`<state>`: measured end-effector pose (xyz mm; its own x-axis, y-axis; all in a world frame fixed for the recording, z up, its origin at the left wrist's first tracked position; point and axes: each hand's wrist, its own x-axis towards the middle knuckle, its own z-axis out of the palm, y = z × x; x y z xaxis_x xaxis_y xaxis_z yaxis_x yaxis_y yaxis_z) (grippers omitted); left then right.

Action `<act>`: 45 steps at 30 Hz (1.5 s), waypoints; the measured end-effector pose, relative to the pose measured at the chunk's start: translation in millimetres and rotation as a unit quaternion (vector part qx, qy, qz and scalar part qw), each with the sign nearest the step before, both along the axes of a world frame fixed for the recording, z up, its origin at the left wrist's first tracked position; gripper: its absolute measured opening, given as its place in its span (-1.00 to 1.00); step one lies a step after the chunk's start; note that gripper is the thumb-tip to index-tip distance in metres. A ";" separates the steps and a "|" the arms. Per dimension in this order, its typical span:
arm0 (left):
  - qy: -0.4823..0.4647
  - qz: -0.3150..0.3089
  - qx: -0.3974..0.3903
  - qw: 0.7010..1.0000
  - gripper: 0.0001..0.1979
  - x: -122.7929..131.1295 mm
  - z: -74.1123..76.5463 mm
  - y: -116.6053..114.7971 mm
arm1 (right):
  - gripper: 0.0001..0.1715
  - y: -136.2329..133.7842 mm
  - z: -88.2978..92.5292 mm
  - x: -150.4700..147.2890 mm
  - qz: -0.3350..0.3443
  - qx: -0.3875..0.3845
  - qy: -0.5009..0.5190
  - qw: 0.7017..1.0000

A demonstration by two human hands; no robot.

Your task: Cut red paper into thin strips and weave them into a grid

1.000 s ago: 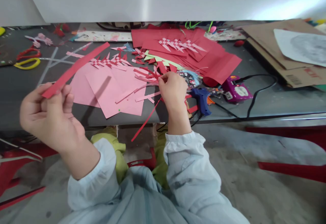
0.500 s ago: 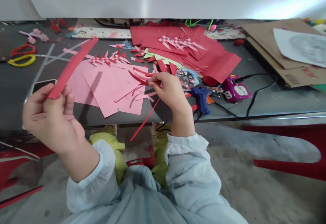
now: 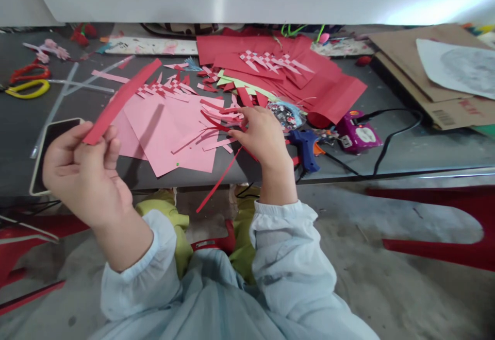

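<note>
Pinched between the thumb and fingers of my left hand (image 3: 87, 175) is a wide red paper strip (image 3: 126, 100), slanting up and to the right. My right hand (image 3: 265, 136) is over a loose bunch of thin red and pink paper strips (image 3: 216, 123), its thumb and fingers apart and seemingly touching them. One narrow red strip (image 3: 218, 183) hangs past the table's front edge. Pink paper sheets (image 3: 170, 136) lie between my hands. Behind them are woven red-and-pink checkered paper pieces (image 3: 166, 87).
A blue glue gun (image 3: 305, 149) and a purple box (image 3: 359, 134) with a black cable lie right of my hand. Red sheets (image 3: 332, 90) and cardboard (image 3: 433, 92) are behind. Scissors (image 3: 29, 88) and a phone (image 3: 40, 167) are at the left.
My right hand's fingers have spread from a pinch on the thin strips. My left hand, with the wide red strip, has shifted slightly right and up, showing more of the phone.
</note>
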<state>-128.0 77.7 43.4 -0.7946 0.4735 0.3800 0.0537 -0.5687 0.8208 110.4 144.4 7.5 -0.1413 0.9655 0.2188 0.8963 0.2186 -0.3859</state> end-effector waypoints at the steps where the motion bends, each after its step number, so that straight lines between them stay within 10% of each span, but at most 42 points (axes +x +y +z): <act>1: 0.002 -0.003 -0.002 1.000 -0.76 0.4 0.3 -0.3 | -0.39 0.1 -1.3 -0.6 0.000 0.008 -0.005 1.000; 19: 0.003 0.002 -0.017 1.000 -0.76 6.0 2.0 -0.2 | -0.83 7.3 -12.1 -8.4 0.007 0.044 0.070 0.997; 30: -0.002 0.033 -0.024 0.999 -0.72 6.6 4.1 0.9 | -0.95 9.1 -2.1 8.4 -0.189 0.148 0.238 0.941; 45: -0.004 0.035 -0.048 0.998 -0.66 7.7 3.3 -0.3 | -0.83 -2.7 -0.8 -10.7 0.059 -0.021 0.223 0.973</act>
